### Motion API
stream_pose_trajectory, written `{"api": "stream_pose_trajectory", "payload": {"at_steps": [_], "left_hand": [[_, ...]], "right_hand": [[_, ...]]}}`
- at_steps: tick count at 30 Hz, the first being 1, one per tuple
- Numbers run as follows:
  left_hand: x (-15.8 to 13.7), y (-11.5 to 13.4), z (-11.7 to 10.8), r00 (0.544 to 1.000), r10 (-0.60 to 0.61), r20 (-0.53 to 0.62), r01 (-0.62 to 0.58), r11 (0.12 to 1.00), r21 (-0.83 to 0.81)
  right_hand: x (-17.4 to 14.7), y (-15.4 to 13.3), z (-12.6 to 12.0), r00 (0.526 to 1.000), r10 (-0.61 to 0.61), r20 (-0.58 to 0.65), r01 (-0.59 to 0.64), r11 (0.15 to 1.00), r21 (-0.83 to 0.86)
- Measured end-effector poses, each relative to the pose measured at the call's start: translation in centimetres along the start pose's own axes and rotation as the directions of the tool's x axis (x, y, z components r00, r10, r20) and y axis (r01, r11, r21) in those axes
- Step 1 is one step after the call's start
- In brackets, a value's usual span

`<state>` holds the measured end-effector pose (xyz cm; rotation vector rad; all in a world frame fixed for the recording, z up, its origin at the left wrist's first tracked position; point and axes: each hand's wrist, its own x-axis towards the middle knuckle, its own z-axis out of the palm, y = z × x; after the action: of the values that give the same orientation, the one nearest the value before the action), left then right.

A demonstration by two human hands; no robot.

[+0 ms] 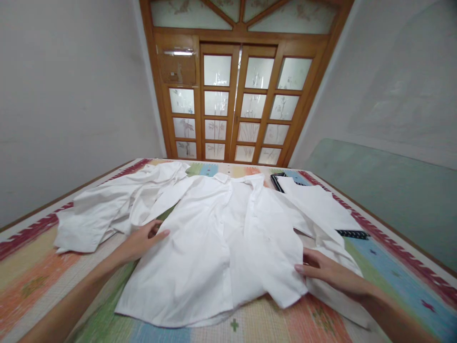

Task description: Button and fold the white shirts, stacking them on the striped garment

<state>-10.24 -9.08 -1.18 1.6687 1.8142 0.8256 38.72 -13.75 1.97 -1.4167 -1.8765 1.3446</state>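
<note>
A white button-up shirt (189,252) lies spread in front of me, its front partly open and its collar pointing away. My left hand (145,238) is at the shirt's left side edge, thumb over the cloth and fingers curled beneath. On the opposite side, my right hand (323,269) pinches the shirt's right front edge between thumb and fingers. One sleeve stretches out to the right and passes beneath my right forearm. The fingertips of both hands are partly hidden by the cloth.
A second, rumpled white garment (107,205) lies at the left. Folded white cloth (321,205) with black patterned fabric (353,234) under it lies at the right. All rest on a colourful striped bedspread (32,281). Wooden glazed doors (235,102) stand beyond, with walls on both sides.
</note>
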Motion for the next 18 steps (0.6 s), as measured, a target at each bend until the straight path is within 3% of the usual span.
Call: {"api": "stream_pose_trajectory", "payload": {"at_steps": [3,10,15,18], "left_hand": [[2.3,0.5,0.6,1.0,0.0,-0.022,-0.001,0.998,-0.055],[7.1,2.3,1.8,0.996,-0.085,0.013,0.086,0.989,-0.122],[8.7,2.7,2.0,0.998,0.031,0.051,-0.03,0.999,-0.028],[9.2,2.5,2.2,0.998,0.053,0.023,-0.055,0.996,0.075]], "right_hand": [[0.1,0.5,0.9,1.0,-0.024,-0.017,0.025,0.998,0.061],[1.0,0.0,2.4,0.984,-0.005,-0.178,0.04,0.98,0.194],[0.4,-1.0,1.1,0.953,0.07,-0.294,0.031,0.945,0.325],[-0.2,-1.2,-0.7,0.9,0.177,-0.398,-0.017,0.927,0.375]]}}
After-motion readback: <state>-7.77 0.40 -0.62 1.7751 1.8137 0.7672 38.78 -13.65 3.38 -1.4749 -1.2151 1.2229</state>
